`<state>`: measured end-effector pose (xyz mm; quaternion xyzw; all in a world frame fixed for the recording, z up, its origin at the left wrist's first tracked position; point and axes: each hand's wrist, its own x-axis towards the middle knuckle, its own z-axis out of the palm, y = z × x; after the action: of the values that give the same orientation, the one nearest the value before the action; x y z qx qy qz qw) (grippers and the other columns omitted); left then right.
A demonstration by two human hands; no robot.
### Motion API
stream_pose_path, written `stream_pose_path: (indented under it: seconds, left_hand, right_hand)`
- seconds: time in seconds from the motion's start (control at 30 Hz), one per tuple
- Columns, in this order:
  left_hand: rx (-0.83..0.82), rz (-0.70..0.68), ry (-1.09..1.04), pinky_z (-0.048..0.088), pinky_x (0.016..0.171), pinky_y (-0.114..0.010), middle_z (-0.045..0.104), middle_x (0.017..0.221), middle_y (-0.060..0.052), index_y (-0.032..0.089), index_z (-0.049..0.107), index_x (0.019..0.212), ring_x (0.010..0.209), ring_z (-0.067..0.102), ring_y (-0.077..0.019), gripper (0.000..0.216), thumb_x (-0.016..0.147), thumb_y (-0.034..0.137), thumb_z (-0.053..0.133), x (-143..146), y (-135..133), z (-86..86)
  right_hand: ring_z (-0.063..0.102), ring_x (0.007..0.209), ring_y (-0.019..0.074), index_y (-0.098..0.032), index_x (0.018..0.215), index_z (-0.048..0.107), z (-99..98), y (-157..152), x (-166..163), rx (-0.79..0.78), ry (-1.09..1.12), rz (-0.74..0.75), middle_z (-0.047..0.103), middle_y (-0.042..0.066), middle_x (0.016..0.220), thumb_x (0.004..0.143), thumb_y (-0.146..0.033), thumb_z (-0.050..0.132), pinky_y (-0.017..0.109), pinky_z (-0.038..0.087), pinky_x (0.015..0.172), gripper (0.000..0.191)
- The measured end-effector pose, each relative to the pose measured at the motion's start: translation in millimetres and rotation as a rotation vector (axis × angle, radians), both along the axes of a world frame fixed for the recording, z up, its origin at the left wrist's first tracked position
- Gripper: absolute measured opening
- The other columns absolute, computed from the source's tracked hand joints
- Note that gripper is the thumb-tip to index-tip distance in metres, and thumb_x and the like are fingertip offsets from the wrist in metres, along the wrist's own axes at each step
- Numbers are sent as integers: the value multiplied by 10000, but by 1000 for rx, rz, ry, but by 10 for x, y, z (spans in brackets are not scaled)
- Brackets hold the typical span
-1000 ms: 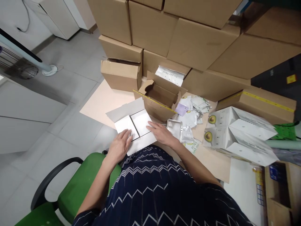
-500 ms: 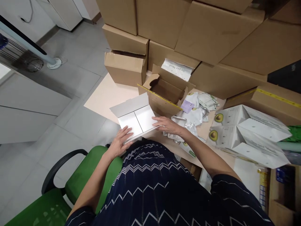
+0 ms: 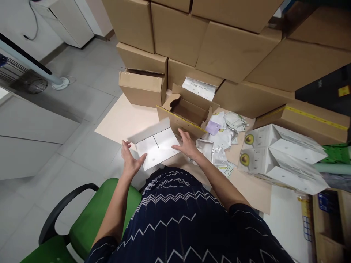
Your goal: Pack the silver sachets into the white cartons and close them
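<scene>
Left hand (image 3: pixel 130 160) fingers spread at the white carton blank (image 3: pixel 156 145) edge; right hand (image 3: pixel 188 145) splayed flat on it; uneven pressure could crease its panels.

Navy short-sleeved top with white zigzag lines, bare forearms.

one white carton (image 3: pixel 157 147), two hands (image 3: pixel 131 160)
</scene>
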<state>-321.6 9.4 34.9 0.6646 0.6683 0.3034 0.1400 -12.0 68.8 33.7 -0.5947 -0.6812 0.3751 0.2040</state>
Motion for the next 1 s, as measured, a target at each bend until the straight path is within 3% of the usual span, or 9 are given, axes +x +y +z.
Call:
stream_pose_path:
  seconds: [0.07, 0.17, 0.27, 0.37, 0.43, 0.57, 0.67, 0.8, 1.0]
  left_hand:
    - [8, -32, 74, 336, 1108, -544, 485, 1405, -201, 172, 29, 1608, 1254, 477, -337, 1041, 849, 499, 662, -73, -65, -21]
    - [-32, -227, 187, 333, 1095, -543, 574, 1321, -128, 272, 499, 1453, 1264, 446, -341, 569, 900, 385, 573, -157, -193, -4]
    - [-57, -341, 207, 299, 1127, -580, 502, 1437, -100, 290, 636, 1332, 1340, 380, -357, 432, 922, 343, 510, -181, -305, 47]
    - [-115, -313, 88, 261, 1178, -596, 281, 1609, -75, 283, 620, 1355, 1450, 287, -354, 434, 966, 368, 448, -130, -374, 62]
    - [-170, -229, -55, 278, 1196, -563, 197, 1644, -65, 266, 646, 1311, 1486, 267, -332, 413, 990, 403, 424, -52, -386, 28]
    - [-249, 52, -311, 484, 1071, -451, 339, 1550, -133, 218, 667, 1185, 1492, 296, -312, 409, 960, 517, 501, 170, -321, -101]
    - [-304, 171, -410, 531, 1030, -442, 350, 1556, -166, 239, 441, 1436, 1470, 355, -306, 587, 939, 535, 541, 288, -216, -180]
    - [-366, 190, -457, 373, 1190, -488, 205, 1665, -139, 285, 34, 1600, 1519, 283, -281, 853, 952, 529, 533, 267, -63, -234]
    - [-387, 70, -406, 194, 1258, -484, 83, 1701, -64, 298, 55, 1619, 1559, 139, -263, 848, 954, 537, 525, 5, 121, -224]
  right_hand:
    - [604, 1042, 233, -271, 1620, 170, -29, -9, 6, 4, 51, -12, 420, 154, 1410, 786, -403, 756, 446, 483, 986, 1028]
    - [610, 911, 179, -302, 1624, 173, -46, -14, 32, 8, 114, 34, 438, 124, 1382, 791, -340, 742, 420, 516, 945, 1010]
    - [611, 968, 178, -309, 1572, 349, -17, -12, 103, 4, 137, 178, 454, 98, 1361, 852, -291, 658, 402, 534, 933, 784]
    - [562, 1203, 214, -307, 1482, 500, 47, -30, 181, -30, 126, 313, 443, 96, 1414, 915, -243, 554, 398, 524, 974, 574]
    - [470, 1352, 238, -327, 1480, 498, 93, -70, 195, -70, 101, 367, 390, 97, 1503, 915, -252, 570, 404, 508, 1010, 574]
    - [404, 1423, 300, -324, 1568, 352, 120, -183, 78, -66, -24, 351, 268, 127, 1612, 803, -405, 769, 443, 444, 1092, 875]
    - [421, 1411, 321, -315, 1594, 298, 61, -215, -36, -21, -64, 316, 262, 143, 1619, 776, -436, 806, 449, 427, 1100, 971]
    - [417, 1418, 298, -366, 1592, 297, -35, -191, -86, 5, -28, 303, 308, 105, 1610, 803, -440, 788, 424, 419, 1109, 932]
    - [401, 1425, 321, -308, 1603, 291, -124, -428, -252, 42, -43, 228, 255, 129, 1636, 839, -444, 755, 441, 442, 1107, 904]
